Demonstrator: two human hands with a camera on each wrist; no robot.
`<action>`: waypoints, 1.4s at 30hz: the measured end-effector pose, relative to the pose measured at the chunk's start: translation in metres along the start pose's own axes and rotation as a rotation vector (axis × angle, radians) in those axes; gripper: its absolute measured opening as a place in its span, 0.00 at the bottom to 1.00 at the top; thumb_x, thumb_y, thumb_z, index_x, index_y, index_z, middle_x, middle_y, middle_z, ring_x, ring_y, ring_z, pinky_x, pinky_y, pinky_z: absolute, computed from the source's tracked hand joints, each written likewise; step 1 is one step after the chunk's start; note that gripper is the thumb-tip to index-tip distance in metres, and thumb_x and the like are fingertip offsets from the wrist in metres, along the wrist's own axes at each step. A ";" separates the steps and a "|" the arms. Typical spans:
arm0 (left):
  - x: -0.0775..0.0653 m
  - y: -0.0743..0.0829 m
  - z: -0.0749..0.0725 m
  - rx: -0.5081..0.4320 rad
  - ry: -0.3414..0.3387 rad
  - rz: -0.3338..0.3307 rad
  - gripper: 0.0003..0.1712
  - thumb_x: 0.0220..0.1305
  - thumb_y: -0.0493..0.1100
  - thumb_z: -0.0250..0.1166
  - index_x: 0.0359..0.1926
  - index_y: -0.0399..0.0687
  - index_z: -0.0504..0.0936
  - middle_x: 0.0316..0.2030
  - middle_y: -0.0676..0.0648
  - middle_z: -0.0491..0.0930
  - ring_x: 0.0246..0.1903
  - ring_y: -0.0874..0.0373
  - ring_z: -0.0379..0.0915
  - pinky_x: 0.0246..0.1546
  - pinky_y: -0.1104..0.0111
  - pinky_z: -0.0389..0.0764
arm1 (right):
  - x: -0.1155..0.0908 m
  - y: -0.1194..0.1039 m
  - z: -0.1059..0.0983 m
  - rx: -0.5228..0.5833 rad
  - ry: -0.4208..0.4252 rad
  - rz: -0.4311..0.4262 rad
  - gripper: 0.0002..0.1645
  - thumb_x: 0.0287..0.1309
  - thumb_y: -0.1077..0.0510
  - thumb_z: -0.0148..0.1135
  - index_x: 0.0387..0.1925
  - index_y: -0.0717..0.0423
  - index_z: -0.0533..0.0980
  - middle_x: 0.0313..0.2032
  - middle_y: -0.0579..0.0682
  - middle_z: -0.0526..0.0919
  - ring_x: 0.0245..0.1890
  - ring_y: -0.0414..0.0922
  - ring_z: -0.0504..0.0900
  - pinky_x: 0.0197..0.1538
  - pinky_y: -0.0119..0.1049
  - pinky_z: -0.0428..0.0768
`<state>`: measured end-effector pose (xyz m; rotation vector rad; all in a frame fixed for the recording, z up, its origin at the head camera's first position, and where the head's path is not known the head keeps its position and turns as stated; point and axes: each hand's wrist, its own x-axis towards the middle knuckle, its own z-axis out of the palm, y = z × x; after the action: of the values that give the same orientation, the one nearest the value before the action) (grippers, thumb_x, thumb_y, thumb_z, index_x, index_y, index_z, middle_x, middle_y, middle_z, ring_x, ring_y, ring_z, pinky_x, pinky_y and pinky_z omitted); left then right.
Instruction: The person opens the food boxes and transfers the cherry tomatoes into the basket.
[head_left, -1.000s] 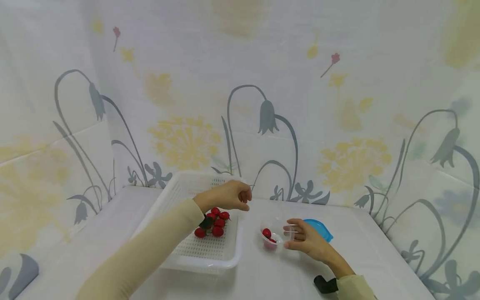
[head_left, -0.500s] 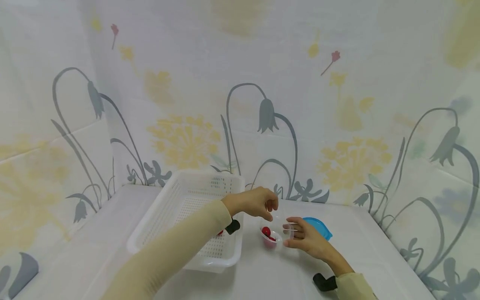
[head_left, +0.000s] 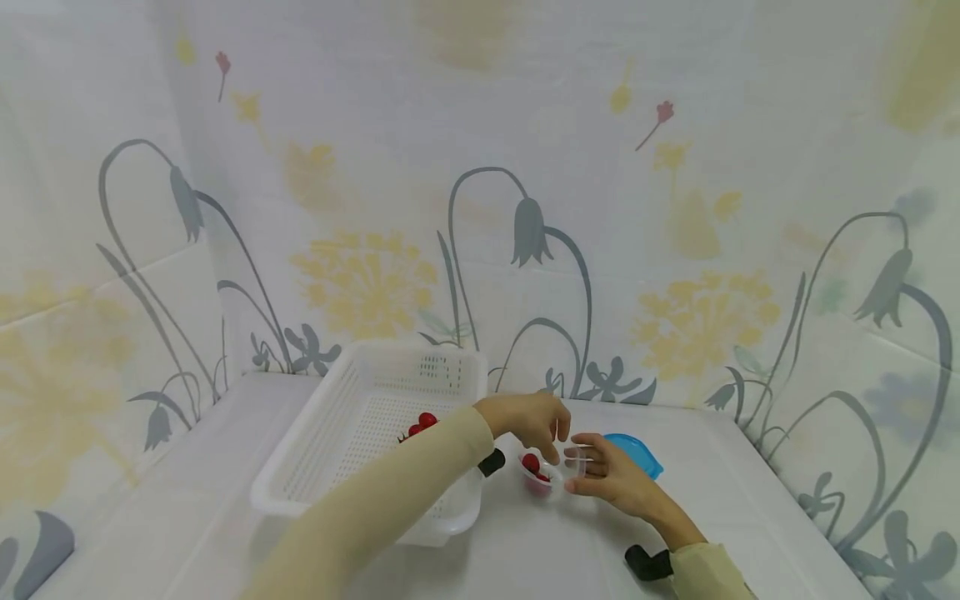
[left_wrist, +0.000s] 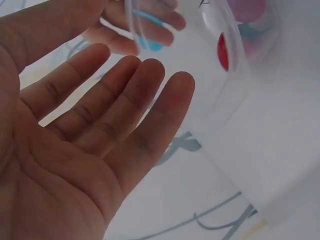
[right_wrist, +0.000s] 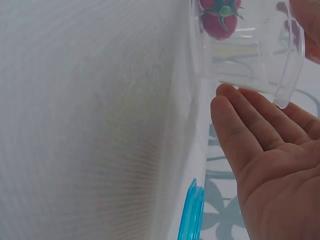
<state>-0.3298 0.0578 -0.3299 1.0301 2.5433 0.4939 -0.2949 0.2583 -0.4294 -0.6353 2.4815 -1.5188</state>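
A clear plastic cup (head_left: 576, 467) stands on the table with red cherry tomatoes (head_left: 531, 463) inside; one with a green calyx (right_wrist: 220, 20) shows through its wall. My right hand (head_left: 615, 479) holds the cup from the right, thumb in front, straight-looking fingers against the far side. Just above and left of the cup hovers my left hand (head_left: 534, 419); its fingers are loosely bent, and the left wrist view shows nothing in the palm (left_wrist: 65, 180). More cherry tomatoes (head_left: 425, 420) lie in a white perforated basket (head_left: 367, 354), partly covered by the left sleeve.
Behind the right hand lies a blue lid (head_left: 637, 452) on the white tabletop (head_left: 750, 500). A printed floral cloth (head_left: 480, 275) hangs at the back and sides. My left forearm (head_left: 405, 500) crosses over the basket's right part.
My left hand has travelled right and down, from above the basket's tomatoes to beside the cup. The right hand and the cup have stayed nearly still.
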 end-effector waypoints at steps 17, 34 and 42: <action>0.014 0.009 0.019 0.078 -0.095 -0.155 0.20 0.44 0.43 0.72 0.40 0.49 0.77 0.30 0.56 0.73 0.27 0.62 0.72 0.29 0.68 0.77 | 0.000 0.000 0.001 -0.023 0.009 0.024 0.41 0.48 0.54 0.67 0.61 0.53 0.57 0.54 0.56 0.71 0.55 0.53 0.70 0.50 0.41 0.73; 0.023 0.011 0.030 0.158 -0.076 -0.227 0.16 0.42 0.42 0.73 0.34 0.52 0.77 0.28 0.56 0.74 0.30 0.62 0.69 0.30 0.68 0.73 | 0.000 -0.003 0.000 0.005 0.002 -0.007 0.40 0.49 0.56 0.66 0.61 0.56 0.57 0.55 0.59 0.69 0.55 0.55 0.69 0.51 0.40 0.72; 0.022 0.010 0.036 0.185 -0.101 -0.206 0.08 0.47 0.36 0.68 0.27 0.49 0.77 0.24 0.53 0.74 0.23 0.61 0.68 0.22 0.71 0.69 | -0.001 -0.001 0.000 -0.005 0.008 0.033 0.42 0.47 0.54 0.67 0.61 0.52 0.57 0.56 0.56 0.70 0.56 0.53 0.69 0.52 0.42 0.72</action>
<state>-0.3228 0.0863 -0.3613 0.8164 2.6022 0.1486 -0.2939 0.2577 -0.4285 -0.5880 2.4896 -1.5066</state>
